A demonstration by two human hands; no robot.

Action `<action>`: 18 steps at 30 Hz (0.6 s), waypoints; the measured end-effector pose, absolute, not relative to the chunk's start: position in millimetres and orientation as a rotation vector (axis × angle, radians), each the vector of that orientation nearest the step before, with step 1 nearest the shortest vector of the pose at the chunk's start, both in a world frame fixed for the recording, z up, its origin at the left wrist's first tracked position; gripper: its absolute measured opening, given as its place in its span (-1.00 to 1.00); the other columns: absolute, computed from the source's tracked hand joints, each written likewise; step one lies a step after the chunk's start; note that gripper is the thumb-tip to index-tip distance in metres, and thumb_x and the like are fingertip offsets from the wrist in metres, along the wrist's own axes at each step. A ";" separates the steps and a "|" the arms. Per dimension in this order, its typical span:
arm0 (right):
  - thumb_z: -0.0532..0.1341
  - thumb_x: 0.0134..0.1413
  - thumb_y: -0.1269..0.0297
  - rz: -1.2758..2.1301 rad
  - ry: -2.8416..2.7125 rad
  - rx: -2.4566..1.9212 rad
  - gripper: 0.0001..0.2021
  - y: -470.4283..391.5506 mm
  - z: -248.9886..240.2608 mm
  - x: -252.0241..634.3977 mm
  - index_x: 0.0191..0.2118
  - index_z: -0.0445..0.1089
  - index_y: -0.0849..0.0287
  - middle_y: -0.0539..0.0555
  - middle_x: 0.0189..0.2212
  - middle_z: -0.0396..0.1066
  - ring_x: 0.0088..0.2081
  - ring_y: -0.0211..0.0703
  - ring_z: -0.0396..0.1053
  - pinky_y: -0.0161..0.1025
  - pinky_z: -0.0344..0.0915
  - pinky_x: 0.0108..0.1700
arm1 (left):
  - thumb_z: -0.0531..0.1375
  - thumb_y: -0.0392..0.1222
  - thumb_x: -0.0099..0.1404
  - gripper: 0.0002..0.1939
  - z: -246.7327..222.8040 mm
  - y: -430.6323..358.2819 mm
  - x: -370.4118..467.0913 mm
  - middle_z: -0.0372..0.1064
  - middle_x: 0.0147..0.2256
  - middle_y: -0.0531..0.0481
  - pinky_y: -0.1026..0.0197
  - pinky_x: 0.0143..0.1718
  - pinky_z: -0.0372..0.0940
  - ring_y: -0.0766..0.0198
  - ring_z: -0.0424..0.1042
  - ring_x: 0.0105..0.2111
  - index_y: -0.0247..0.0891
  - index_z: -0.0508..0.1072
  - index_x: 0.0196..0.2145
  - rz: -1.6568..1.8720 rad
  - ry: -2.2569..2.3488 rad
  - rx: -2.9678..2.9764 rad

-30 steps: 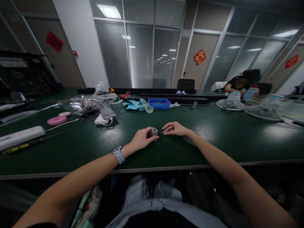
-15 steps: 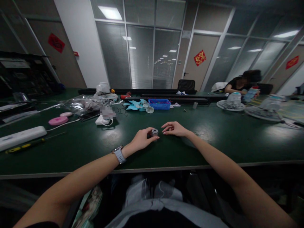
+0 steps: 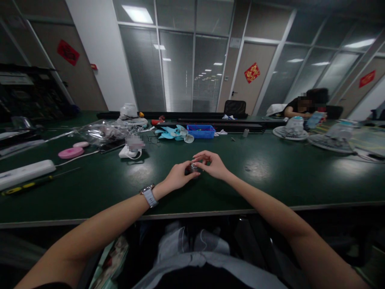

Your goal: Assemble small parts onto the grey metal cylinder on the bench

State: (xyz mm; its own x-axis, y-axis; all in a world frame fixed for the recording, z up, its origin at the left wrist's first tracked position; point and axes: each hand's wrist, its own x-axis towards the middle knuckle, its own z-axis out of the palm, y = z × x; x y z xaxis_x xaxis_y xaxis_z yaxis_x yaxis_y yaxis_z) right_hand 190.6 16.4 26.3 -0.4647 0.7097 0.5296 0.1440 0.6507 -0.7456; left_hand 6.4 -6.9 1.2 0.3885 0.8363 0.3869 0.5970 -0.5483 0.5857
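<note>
A small silvery cylindrical part (image 3: 194,169) stands on the green table (image 3: 240,188), in front of me. Fingers and thumb of my left hand (image 3: 179,176) are wrapped round its sides; a watch is on that wrist. From the right, my right hand (image 3: 213,164) reaches over the part, its thumb and fingers curled at the top of it. Whether those fingertips grip something small there is too fine to make out.
Farther back are a blue basket (image 3: 201,131), light-blue fan blades (image 3: 173,133) and plastic wrapping (image 3: 99,132). On the left lie a power strip (image 3: 27,173), a yellow-handled screwdriver (image 3: 25,186) and a pink disc (image 3: 71,152). A person (image 3: 300,106) sits at the back right.
My right hand has moved left, from beside the cylindrical part onto its top, and its fingers have drawn together. My left hand still holds the part.
</note>
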 end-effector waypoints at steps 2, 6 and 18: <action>0.28 0.00 0.24 0.778 -1.958 -0.675 -0.72 16.2 26.3 191.0 -0.14 0.39 0.21 0.14 -0.28 0.53 -0.33 -0.20 0.45 -0.36 0.22 -0.47 | 0.20 0.08 0.19 -0.57 1.7 -7.5 6.0 0.49 -0.31 -0.03 0.24 -0.38 0.26 0.22 0.45 -0.38 -0.25 0.40 -0.09 0.941 1.237 2.302; 0.29 -0.01 0.20 0.806 -1.971 -0.690 -0.70 19.3 23.1 191.6 -0.14 0.40 0.21 0.12 -0.31 0.52 -0.44 -0.27 0.40 -0.37 0.21 -0.51 | 0.19 0.08 0.20 -0.58 2.4 -7.8 5.8 0.48 -0.31 -0.03 0.24 -0.38 0.26 0.22 0.44 -0.38 -0.24 0.41 -0.10 0.947 1.229 2.304; 0.20 0.10 0.06 0.787 -2.018 -0.837 -0.66 27.2 16.9 201.1 -0.09 0.48 0.15 0.05 -0.34 0.39 -0.47 -0.33 0.26 -0.34 0.23 -0.45 | 0.20 0.12 0.18 -0.54 4.5 -8.9 7.2 0.49 -0.33 -0.01 0.24 -0.38 0.26 0.22 0.44 -0.39 -0.24 0.41 -0.07 0.943 1.264 2.281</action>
